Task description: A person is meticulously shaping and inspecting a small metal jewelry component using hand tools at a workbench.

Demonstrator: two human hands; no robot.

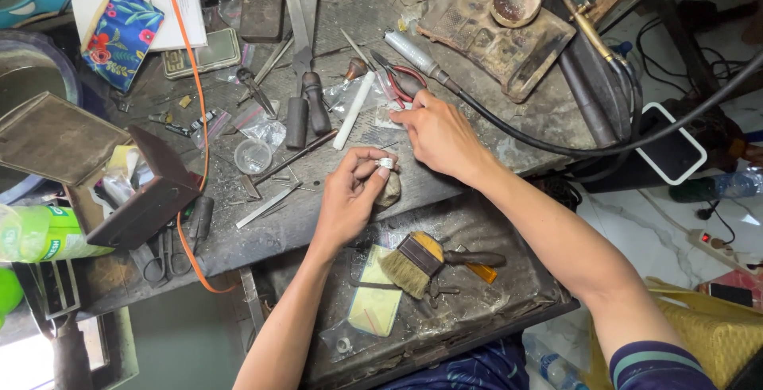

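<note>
My left hand (352,194) pinches a small silver ring (385,164) between thumb and fingertips, held just above a worn wooden bench pin (390,190) at the bench's front edge. My right hand (441,137) rests palm down on the grimy workbench (318,215), its fingers reaching towards a small clear plastic bag (387,113) near red-handled pliers (404,80). Whether its fingertips grip anything is hidden. A white stick (353,110) lies just left of that hand.
A brush (417,263) lies in the pull-out tray (493,318) below the bench. A torch with a black hose (509,124) crosses the right side. A charred soldering block (497,28) sits at the back. Files, tweezers, a small round clear dish and an open brown box (95,167) crowd the left.
</note>
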